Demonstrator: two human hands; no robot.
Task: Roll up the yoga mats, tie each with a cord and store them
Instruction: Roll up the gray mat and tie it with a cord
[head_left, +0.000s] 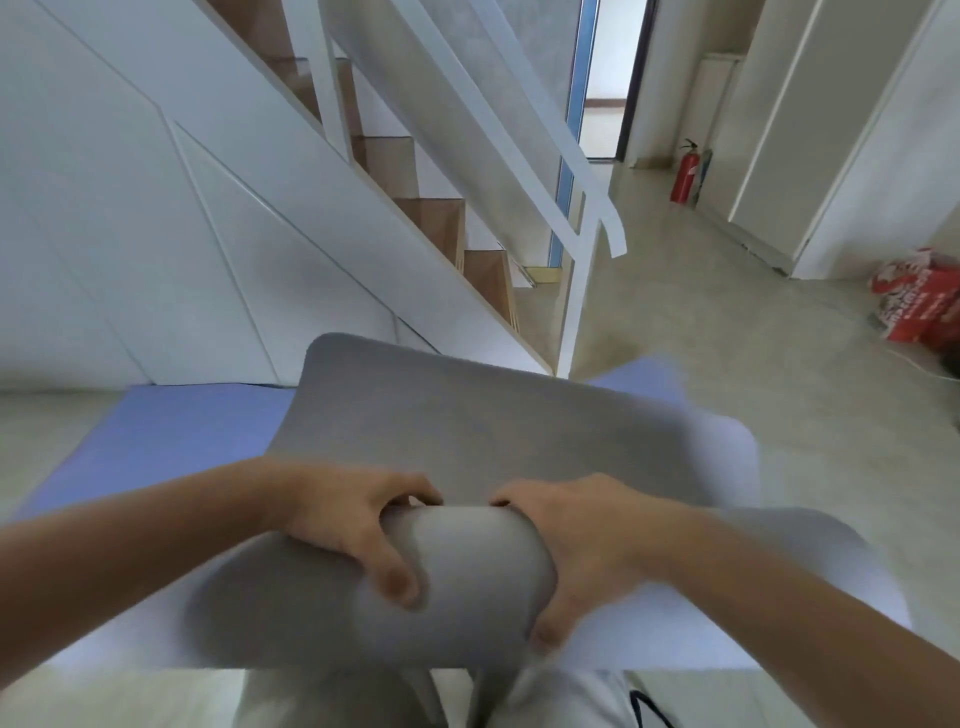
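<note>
Grey yoga mat (493, 426) fills the lower middle of the frame, its near end curled into a thick roll (467, 566) and its far end lying flat, with rounded corners reaching toward the centre. The 2 hands clamp that roll from either side. The left hand (353, 530), lower left of centre, curls its fingers over the top of the roll while its thumb presses down the near face. The right hand (587, 551), lower right of centre, wraps the roll the same way, fingers tucked over the far edge and thumb low on the near side. Both grasps are tight and the fingertips nearly meet at the top of the roll. Motion blur softens the ends of the roll.

Under the grey mat lies a lilac-blue mat (156, 441), spread flat on the pale floor (727, 364) and showing at the left and right. Light trousers (561, 696) show at the bottom edge. A white staircase (441, 223) with wooden treads rises across the upper left and centre. A red fire extinguisher (684, 174) stands at the upper right, and a red printed bag (919, 301) sits at the right edge.
</note>
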